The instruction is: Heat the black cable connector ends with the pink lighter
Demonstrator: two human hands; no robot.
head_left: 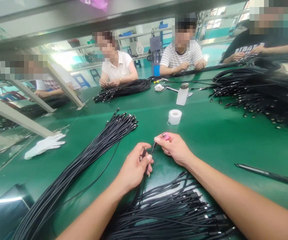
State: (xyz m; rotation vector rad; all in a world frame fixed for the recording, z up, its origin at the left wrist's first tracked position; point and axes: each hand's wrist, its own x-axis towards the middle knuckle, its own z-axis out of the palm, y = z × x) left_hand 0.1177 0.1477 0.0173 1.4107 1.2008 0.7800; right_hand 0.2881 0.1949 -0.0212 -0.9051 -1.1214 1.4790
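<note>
My left hand [134, 168] grips a black cable [144, 154] near its connector end, and the cable runs down into a heap of black cables [174, 215] below my hands. My right hand [174, 148] holds a pink lighter [165, 136] between its fingers. A small black connector tip [154, 147] lies between my hands, close to my right fingers. To the left, a long bundle of black cables [80, 163] lies across the green table mat [209, 140]. A white glove [45, 146] lies beyond it.
A white tape roll [174, 117] and a plastic bottle [182, 95] stand ahead. A black strip [269, 175] lies at right. Large cable piles [259, 90] fill the far right. Several co-workers sit around the table, handling cables. A dark device [9, 210] sits lower left.
</note>
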